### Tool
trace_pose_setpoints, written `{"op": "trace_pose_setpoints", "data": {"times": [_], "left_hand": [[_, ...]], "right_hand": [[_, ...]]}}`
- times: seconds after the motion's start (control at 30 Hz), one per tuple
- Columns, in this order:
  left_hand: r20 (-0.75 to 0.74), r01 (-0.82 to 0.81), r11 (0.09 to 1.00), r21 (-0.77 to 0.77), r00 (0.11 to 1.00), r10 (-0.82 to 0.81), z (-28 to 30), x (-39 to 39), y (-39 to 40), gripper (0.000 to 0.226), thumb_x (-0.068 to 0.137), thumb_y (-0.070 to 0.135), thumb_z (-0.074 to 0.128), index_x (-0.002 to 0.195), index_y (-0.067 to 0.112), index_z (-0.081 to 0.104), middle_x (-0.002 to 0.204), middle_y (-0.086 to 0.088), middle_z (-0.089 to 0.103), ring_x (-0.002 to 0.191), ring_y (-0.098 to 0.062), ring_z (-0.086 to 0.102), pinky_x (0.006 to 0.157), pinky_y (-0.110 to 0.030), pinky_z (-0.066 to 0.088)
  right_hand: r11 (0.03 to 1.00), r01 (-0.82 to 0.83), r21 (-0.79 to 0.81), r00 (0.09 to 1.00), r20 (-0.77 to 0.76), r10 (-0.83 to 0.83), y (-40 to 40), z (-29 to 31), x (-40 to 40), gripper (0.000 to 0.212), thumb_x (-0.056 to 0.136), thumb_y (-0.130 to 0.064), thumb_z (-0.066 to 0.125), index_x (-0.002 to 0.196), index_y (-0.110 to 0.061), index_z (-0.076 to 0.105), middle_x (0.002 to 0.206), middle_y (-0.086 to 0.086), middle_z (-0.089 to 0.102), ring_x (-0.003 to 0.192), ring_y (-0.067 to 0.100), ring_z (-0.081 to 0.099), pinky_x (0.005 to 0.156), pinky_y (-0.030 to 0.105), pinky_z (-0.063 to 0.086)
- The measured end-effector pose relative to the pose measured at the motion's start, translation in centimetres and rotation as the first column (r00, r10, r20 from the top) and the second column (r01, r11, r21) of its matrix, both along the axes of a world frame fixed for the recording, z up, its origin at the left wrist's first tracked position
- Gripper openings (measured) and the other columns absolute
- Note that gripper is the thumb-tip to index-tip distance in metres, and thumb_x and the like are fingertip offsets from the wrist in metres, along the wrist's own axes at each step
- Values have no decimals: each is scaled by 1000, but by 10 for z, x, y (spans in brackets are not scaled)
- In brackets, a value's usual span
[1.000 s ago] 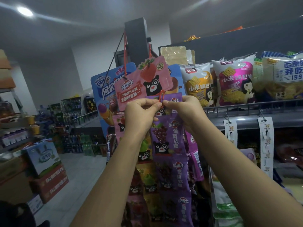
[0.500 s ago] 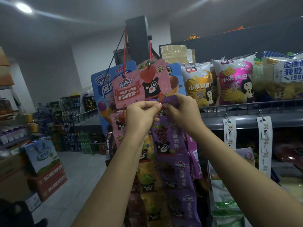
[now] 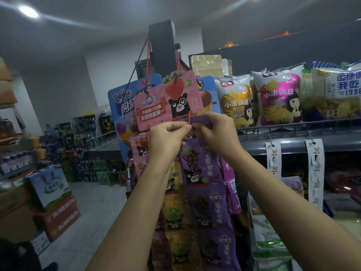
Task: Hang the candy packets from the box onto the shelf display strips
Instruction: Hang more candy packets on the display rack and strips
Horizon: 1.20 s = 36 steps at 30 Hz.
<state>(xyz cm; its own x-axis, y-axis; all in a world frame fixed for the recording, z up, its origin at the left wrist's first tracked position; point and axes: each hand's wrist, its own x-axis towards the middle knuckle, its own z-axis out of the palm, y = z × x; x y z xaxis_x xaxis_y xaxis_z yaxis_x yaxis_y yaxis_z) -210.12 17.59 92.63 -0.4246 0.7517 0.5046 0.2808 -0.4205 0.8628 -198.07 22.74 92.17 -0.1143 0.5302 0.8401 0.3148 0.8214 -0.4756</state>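
Observation:
A pink header card [image 3: 168,102] with a bear and strawberry hangs by red cords from the shelf end. Below it a red hook [image 3: 189,121] dangles. My left hand [image 3: 166,141] pinches that hook between thumb and fingers. My right hand [image 3: 216,133] grips the top of a chain of purple grape candy packets [image 3: 205,182] and holds it against the hook. The purple chain hangs down past the frame's bottom. Beside it hang pink strawberry packets [image 3: 139,151] and yellow-green packets [image 3: 173,212], partly hidden by my left forearm.
Snack bags [image 3: 279,98] fill the upper shelf behind a wire rail [image 3: 293,128]. Two white display strips [image 3: 273,159] [image 3: 315,173] hang from the shelf edge at right. Stacked cartons [image 3: 56,204] stand on the floor at left; an aisle runs back between them.
Both hands stay at the hook below the pink card. My right hand has shifted slightly up along the purple packet's top edge. The view has tilted a little.

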Motion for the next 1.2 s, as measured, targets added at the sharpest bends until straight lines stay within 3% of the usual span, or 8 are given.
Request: {"op": "trace_pose_setpoints", "data": {"times": [0.13, 0.33, 0.4, 0.5, 0.57, 0.73, 0.87, 1.2], "left_hand": [[59, 61, 997, -47, 997, -58, -1, -4, -1, 8, 81, 13, 73, 76, 19, 71, 54, 6, 59, 39, -1, 46, 43, -15, 41], [68, 71, 997, -30, 995, -69, -1, -5, 2, 3, 80, 15, 74, 79, 17, 72, 59, 4, 63, 43, -3, 49, 46, -17, 43], [97, 97, 994, -41, 991, -93, 0, -4, 3, 5, 79, 13, 75, 77, 17, 72, 57, 4, 63, 42, -3, 49, 46, -17, 44], [147, 110, 993, -52, 984, -102, 2, -2, 6, 9, 79, 11, 74, 72, 17, 71, 52, 6, 62, 40, -4, 50, 48, -16, 45], [190, 132, 990, -56, 974, -120, 3, 0, 6, 9, 79, 9, 73, 72, 14, 70, 55, 3, 63, 40, -3, 52, 47, -14, 47], [232, 154, 987, -53, 963, -137, 2, -1, 7, 8, 81, 9, 71, 74, 13, 70, 49, 8, 63, 38, -1, 52, 42, -13, 43], [238, 151, 988, -42, 962, -137, 0, -1, 9, 6, 80, 9, 72, 76, 12, 70, 54, 7, 64, 42, -1, 54, 47, -13, 47], [263, 156, 988, -20, 954, -145, -5, 2, 11, 8, 82, 8, 71, 75, 12, 69, 60, 2, 64, 44, -1, 57, 51, -15, 50]], "right_hand": [[991, -13, 135, 995, 98, 0, 4, 0, 4, 13, 82, -7, 67, 94, -8, 73, 78, -1, 70, 72, 14, 64, 65, 12, 44], [994, -104, -21, 990, 98, 105, 5, 2, 9, 13, 87, -9, 62, 98, -13, 68, 79, 1, 70, 72, 13, 65, 67, 29, 50], [992, -125, -27, 984, 126, 127, 5, 4, 11, 14, 87, -6, 60, 97, -13, 65, 81, 3, 70, 71, 10, 65, 67, 25, 51], [996, -67, 59, 993, 103, 61, 4, 3, 9, 15, 84, -1, 62, 97, -8, 65, 82, -3, 65, 72, 12, 60, 64, 8, 43], [993, -36, 110, 997, 65, 29, 3, 1, 8, 15, 82, 1, 63, 96, -5, 64, 81, -6, 60, 73, 11, 57, 64, 6, 40], [991, -44, 124, 998, 43, 39, 3, 2, 7, 12, 81, -2, 66, 93, -7, 64, 80, -5, 64, 67, 1, 58, 64, 9, 44], [997, -37, 73, 998, 50, 33, 7, 2, 6, 9, 83, -7, 66, 92, -7, 63, 81, 3, 67, 73, 17, 62, 66, 28, 48], [983, -89, 158, 996, 29, 86, 7, -13, 6, 10, 83, 1, 59, 92, -2, 61, 83, 6, 66, 75, 20, 61, 66, 35, 49]]}}
